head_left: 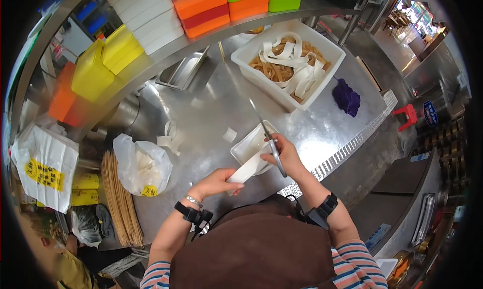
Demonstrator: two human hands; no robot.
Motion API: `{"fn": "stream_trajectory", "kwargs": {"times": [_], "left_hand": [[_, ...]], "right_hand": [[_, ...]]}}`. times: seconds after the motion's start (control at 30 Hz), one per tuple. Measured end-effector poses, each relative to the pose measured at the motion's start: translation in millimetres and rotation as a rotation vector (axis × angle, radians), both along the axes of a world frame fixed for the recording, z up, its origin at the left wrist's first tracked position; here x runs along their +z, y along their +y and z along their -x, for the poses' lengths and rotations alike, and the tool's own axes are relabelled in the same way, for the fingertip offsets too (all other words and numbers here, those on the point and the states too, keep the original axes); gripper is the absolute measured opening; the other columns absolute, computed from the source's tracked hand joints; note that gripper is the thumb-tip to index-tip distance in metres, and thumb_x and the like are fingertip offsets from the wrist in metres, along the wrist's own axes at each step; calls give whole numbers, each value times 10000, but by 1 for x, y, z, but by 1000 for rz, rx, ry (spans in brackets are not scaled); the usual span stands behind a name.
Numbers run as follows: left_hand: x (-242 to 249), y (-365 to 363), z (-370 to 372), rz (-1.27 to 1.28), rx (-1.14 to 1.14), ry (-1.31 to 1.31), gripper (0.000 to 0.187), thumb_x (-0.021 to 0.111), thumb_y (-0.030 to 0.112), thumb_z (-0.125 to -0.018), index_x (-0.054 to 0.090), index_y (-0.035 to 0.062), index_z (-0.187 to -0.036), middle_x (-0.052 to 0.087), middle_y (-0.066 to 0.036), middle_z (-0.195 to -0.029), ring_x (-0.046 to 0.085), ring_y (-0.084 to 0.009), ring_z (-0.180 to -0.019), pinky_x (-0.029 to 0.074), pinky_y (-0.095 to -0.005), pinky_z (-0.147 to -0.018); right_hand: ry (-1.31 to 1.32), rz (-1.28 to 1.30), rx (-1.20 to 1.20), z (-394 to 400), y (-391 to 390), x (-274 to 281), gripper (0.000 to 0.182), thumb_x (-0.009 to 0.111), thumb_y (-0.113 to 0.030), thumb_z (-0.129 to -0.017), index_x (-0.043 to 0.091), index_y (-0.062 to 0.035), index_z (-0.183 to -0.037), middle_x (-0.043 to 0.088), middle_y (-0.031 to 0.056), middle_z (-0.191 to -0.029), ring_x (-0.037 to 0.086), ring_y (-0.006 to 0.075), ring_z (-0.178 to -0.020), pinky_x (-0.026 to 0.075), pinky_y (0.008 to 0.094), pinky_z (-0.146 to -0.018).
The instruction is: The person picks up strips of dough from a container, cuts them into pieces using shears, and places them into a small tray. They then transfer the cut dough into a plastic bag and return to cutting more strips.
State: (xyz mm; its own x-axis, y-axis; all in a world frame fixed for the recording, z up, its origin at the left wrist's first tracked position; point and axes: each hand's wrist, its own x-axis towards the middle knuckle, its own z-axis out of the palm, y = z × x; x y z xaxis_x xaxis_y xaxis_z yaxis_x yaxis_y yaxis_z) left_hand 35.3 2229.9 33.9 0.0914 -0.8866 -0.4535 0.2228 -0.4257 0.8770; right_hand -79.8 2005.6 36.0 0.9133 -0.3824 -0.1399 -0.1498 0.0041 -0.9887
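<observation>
Between my hands stretches a flat white strip (pixel 246 170), above a small white tray (pixel 243 147) on the steel table. My left hand (pixel 219 182) pinches its near end between thumb and fingers. My right hand (pixel 286 155) is closed around the grey handle of a knife (pixel 274 149), whose thin blade points away over the tray; its fingertips are right at the strip's far end. Behind the tray, a large white bin (pixel 289 100) holds brown flat strips (pixel 271 70) and longer white strips (pixel 307 77). White scraps (pixel 229 134) lie on the table nearby.
On the left are an open plastic bag (pixel 143 168) with pale contents and a bundle of wooden skewers (pixel 119 198). A purple cloth (pixel 346 97) lies right of the bin. Stacked coloured boxes (pixel 198 9) line the shelf above. Another person's yellow clothing (pixel 73 271) shows at lower left.
</observation>
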Motion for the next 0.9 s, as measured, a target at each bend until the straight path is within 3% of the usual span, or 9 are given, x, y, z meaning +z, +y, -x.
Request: {"fn": "stream_trajectory", "kwargs": {"times": [0.07,0.13,0.23,0.4,0.47,0.53,0.6,0.8,0.9], "left_hand": [[-8,9,-3,-31,-17,12,201,593,153,-906,579,-1,-1033,630,-30,-825,595,-99,-714,495,-254,-684],[-16,15,-1,-128,110,58,178,564,177,-923,580,18,-1000,619,-20,-792,584,-92,-671,487,-237,-635],[-24,7,1,-230,215,2,185,531,217,-940,580,42,-972,596,-5,-744,554,-80,-611,464,-221,-571],[-20,-2,6,-269,285,14,197,509,246,-949,577,61,-955,572,10,-705,515,-66,-561,429,-216,-516],[-18,-2,9,-272,296,21,195,509,245,-949,576,62,-959,570,12,-702,507,-65,-554,423,-218,-507],[-18,-3,14,-258,332,22,197,504,251,-952,575,68,-966,565,15,-700,497,-62,-545,409,-216,-494],[-17,-4,19,-248,347,49,196,502,255,-953,575,74,-962,564,16,-700,493,-60,-543,407,-215,-494],[-10,-7,24,-217,398,155,190,490,262,-960,562,90,-928,555,20,-699,479,-49,-540,401,-209,-490],[-8,-9,29,-210,398,193,188,478,257,-966,559,92,-925,551,20,-694,480,-45,-538,402,-204,-483]], "right_hand": [[30,115,-61,-4,-18,-11,432,769,-93,-708,536,-47,-1069,523,-18,-700,448,62,-615,375,231,-551],[55,178,-78,-9,-29,-17,422,762,-106,-714,542,-36,-1067,556,15,-712,489,97,-619,409,252,-571],[146,375,-162,-13,-35,-27,426,751,-175,-739,554,-29,-1087,625,103,-762,583,204,-670,475,320,-653],[144,533,-254,18,-42,-24,469,734,-289,-768,555,-4,-1095,649,145,-808,607,218,-702,489,333,-672],[270,398,-116,44,-40,-10,455,721,-304,-794,559,-1,-1091,632,109,-752,592,169,-679,484,315,-621],[397,3,114,74,-36,-1,430,694,-341,-825,566,-28,-1090,596,51,-723,555,110,-643,460,267,-555],[528,-160,280,94,-26,27,403,659,-374,-855,569,-62,-1095,549,3,-714,513,73,-604,418,217,-514],[710,-371,452,118,-14,6,419,599,-473,-870,568,-72,-990,521,-10,-701,496,71,-570,424,207,-511],[651,-409,410,109,-4,-3,420,591,-506,-861,572,-90,-915,517,-23,-693,486,67,-559,414,208,-496]]}}
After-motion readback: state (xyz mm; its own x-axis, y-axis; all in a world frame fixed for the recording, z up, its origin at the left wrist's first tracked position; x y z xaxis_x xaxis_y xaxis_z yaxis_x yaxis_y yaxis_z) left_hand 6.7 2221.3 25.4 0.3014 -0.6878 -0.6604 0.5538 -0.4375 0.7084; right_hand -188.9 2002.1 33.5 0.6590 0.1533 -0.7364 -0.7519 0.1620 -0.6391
